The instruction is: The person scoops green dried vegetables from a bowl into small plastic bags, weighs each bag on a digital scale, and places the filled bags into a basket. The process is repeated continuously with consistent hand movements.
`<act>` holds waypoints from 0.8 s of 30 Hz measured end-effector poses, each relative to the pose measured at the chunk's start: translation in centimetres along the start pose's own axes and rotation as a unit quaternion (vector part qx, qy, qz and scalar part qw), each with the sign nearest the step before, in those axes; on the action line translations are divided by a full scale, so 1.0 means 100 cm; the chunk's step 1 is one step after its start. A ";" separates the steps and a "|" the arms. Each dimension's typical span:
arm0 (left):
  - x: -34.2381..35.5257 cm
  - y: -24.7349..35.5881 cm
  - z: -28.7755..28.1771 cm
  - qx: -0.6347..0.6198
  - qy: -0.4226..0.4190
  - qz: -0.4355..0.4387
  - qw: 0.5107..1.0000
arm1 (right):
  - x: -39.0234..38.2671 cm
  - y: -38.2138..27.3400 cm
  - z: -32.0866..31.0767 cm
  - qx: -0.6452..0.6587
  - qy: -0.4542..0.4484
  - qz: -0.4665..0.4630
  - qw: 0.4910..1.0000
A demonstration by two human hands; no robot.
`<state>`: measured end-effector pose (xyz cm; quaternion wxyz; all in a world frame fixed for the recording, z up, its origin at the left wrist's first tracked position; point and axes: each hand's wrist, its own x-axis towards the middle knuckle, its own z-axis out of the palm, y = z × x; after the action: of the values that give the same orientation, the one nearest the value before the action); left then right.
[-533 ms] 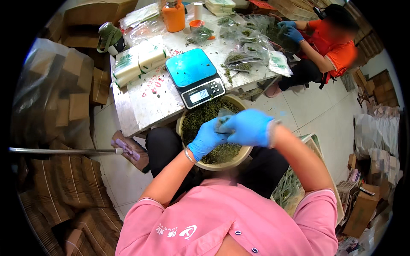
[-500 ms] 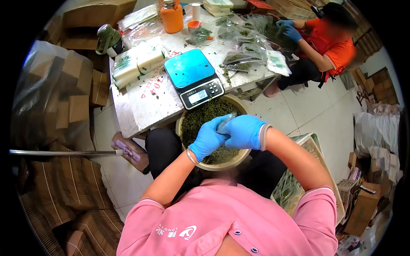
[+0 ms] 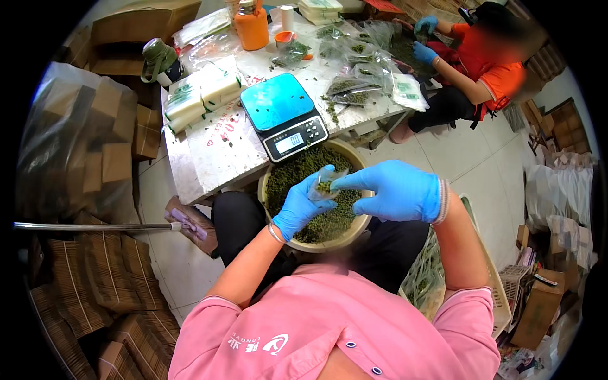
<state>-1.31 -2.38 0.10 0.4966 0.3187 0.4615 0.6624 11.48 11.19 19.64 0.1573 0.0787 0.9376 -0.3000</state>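
My left hand (image 3: 301,209), in a blue glove, is closed round a small clear bag (image 3: 327,187) with green granular bits inside, above a cream tub (image 3: 362,226) of the same bits (image 3: 291,177). My gloved right hand (image 3: 402,193) is at the bag's right, index finger touching it, thumb apart from that finger. Beyond the tub, at the table's edge, sits a digital scale (image 3: 275,104) with a blue plate and a few specks on it.
The white table (image 3: 206,161) holds stacked bags (image 3: 202,95), filled clear bags (image 3: 358,85), an orange jug (image 3: 252,28) and a green flask (image 3: 158,57). A co-worker (image 3: 481,79) handles material at the right. Cardboard (image 3: 101,278), a metal pole (image 3: 95,226) and a crate (image 3: 491,297) surround me.
My right hand has moved rightward and its fingers have spread from their grip at the bag. The bag and its contents now show more. The co-worker's hands have moved apart.
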 end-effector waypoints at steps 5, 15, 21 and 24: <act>0.007 0.012 0.024 -0.007 0.052 0.035 0.998 | 0.036 0.018 0.044 -0.081 -0.010 0.021 0.996; 0.013 -0.002 0.032 0.089 0.043 0.080 0.992 | 0.044 0.029 0.045 -0.178 -0.129 0.062 0.973; 0.025 0.009 0.028 0.001 -0.010 -0.025 1.000 | 0.025 0.060 0.037 -0.109 0.088 0.075 0.987; 0.033 -0.011 0.046 0.100 -0.065 -0.030 0.992 | 0.039 0.070 0.059 -0.117 0.062 0.107 0.985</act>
<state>2.10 2.18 0.69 0.5111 0.3949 0.5014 0.5756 10.96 13.58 9.96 0.1384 0.1782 0.9603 -0.1643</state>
